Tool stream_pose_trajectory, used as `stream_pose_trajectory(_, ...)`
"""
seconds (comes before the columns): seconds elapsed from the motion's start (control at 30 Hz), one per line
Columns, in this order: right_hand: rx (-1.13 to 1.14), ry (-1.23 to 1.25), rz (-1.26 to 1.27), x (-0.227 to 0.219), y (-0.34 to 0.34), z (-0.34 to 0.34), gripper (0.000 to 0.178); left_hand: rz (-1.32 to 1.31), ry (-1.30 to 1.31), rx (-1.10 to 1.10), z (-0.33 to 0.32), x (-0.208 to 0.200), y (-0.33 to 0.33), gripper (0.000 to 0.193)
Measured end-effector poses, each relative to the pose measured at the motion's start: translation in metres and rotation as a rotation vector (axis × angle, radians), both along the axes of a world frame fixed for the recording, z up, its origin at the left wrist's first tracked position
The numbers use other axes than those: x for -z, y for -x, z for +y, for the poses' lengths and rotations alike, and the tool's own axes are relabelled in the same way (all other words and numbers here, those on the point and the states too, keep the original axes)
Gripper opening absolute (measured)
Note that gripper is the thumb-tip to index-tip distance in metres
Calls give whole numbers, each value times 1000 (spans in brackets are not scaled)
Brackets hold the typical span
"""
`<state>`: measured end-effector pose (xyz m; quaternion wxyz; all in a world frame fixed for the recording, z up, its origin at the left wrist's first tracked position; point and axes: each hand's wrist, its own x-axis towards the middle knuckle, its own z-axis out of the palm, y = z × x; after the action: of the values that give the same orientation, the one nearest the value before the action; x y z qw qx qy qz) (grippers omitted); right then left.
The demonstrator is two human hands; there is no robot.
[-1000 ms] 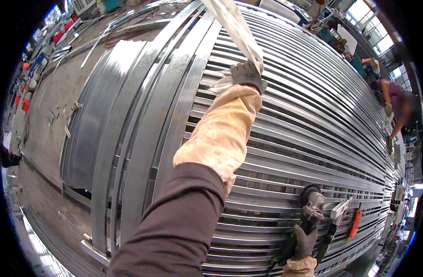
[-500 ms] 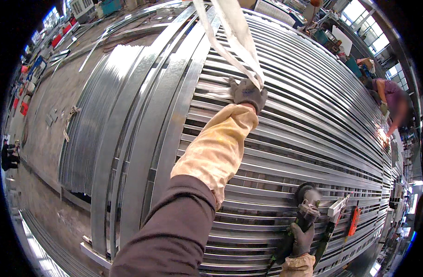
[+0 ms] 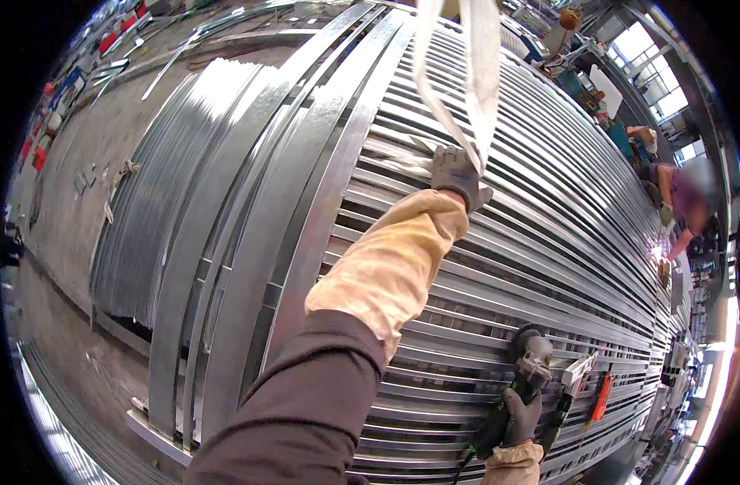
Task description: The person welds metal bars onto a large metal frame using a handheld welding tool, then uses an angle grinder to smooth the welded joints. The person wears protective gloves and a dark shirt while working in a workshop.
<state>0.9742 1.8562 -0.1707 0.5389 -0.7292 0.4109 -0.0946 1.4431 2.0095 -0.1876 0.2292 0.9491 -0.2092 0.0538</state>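
I list: left grey-gloved hand (image 3: 459, 172), closed on flat white fabric strap (image 3: 482, 69) above long silver metal bars (image 3: 548, 259); right grey-gloved hand (image 3: 522, 416), wrapped around black-and-grey angle grinder (image 3: 535, 360), disc (image 3: 519, 339) best kept off strap.

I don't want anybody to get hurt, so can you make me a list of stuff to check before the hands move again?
1. Both hands gloved: ok, left hand and right hand.
2. Left hand gripping the white strap tightly: cannot tell; it is at the strap's lower end.
3. Right hand around the angle grinder: ok.
4. Grinder disc stopped: cannot tell.
5. No sparks about: not ok, bright sparks show beside the co-worker.
6. Orange tool off the metal bars: not ok, it lies on them.
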Motion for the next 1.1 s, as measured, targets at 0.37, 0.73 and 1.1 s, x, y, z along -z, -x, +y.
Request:
stream_pose_trajectory(0.37,7,-87,-57,-13,-8,16,59,-7,-94,20,7,-5,-2,93)
stream_pose_trajectory(0.73,-37,-293,-163,-32,-17,25,67,61,-204,-23,21,2,-22,103)
stream_pose_trajectory(1.1,-111,57,157,-35,-21,11,83,26,-200,-296,71,71,-92,111)
